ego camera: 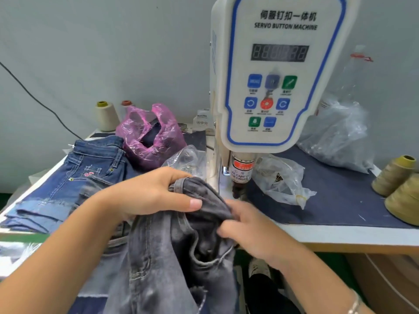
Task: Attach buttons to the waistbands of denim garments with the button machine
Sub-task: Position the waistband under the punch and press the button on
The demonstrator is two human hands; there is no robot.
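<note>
Gripping the grey denim garment [172, 241] at centre frame, the left hand [149, 193] curls round its waistband while the right hand [247, 230], blurred, pinches the fabric. Flattening the waistband squarely under the button machine [278, 71] punch, fingertips kept clear, would serve best.

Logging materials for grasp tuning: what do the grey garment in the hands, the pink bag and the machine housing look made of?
Grey garment: washed denim, matte, going by the twill look, stitched seams and soft folds. Pink bag: thin plastic film, glossy, translucent, crinkled. Machine housing: probably moulded plastic, smooth off-white with rounded edges; painted metal can't be excluded.
</note>
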